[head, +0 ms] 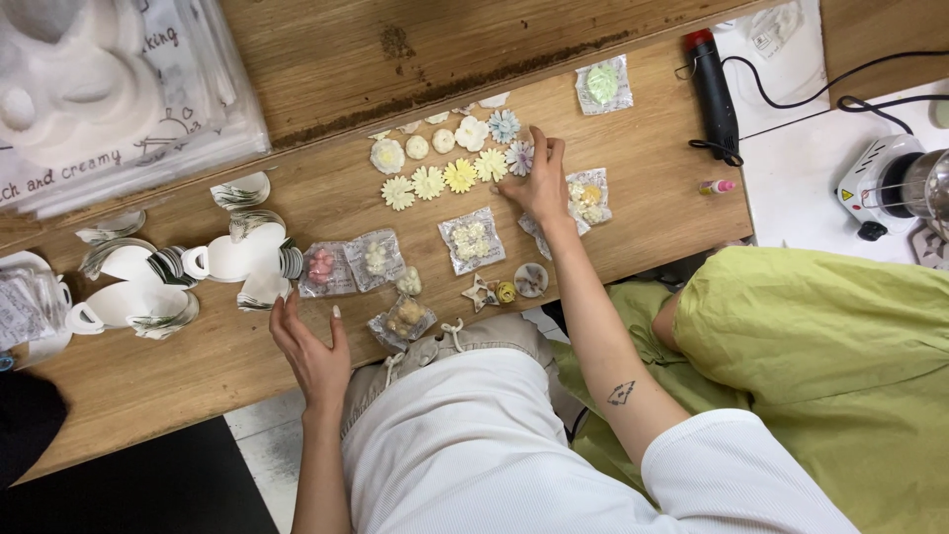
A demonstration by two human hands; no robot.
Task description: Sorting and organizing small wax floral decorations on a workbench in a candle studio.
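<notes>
Mostly petalled clay flowers (pixel 445 163), glossy packets (pixel 472 240)

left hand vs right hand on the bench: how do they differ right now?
The right hand is stretched far out, fingertips on the pale purple flower at the end of the loose flower row. The left hand lies near the table edge, flat and open, touching no flower. The right hand partly covers a clear packet; the left hand sits just short of the pink-filled packet. Both are bare and clasp nothing.
</notes>
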